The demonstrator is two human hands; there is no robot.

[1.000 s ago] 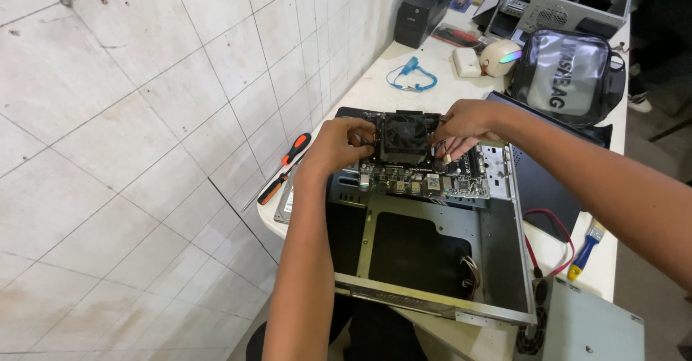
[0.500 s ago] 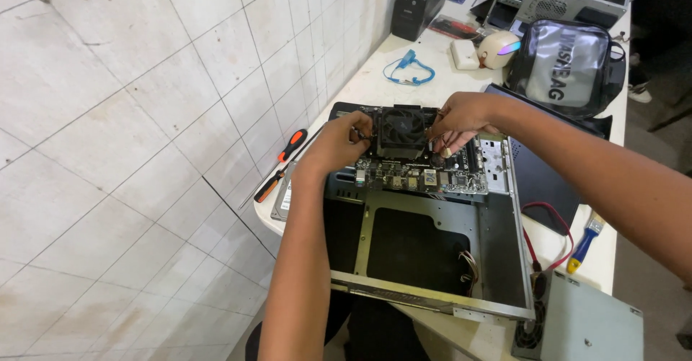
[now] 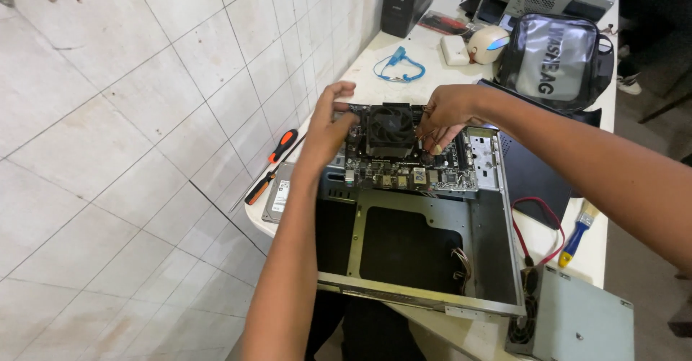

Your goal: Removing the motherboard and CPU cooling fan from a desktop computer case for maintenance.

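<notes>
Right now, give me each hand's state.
Left hand: grip on the motherboard left edge.
Right hand: fingers at the cooler fan; grip cannot be told.

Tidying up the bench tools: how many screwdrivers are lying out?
1: an orange-and-black screwdriver at the table's left edge beside the computer case, near the left hand. Others may be hidden.

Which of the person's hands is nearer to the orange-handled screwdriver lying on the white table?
Left. The left hand sits just right of the orange-handled screwdriver; the right hand is farther off, beyond the black cooler fan.
</notes>
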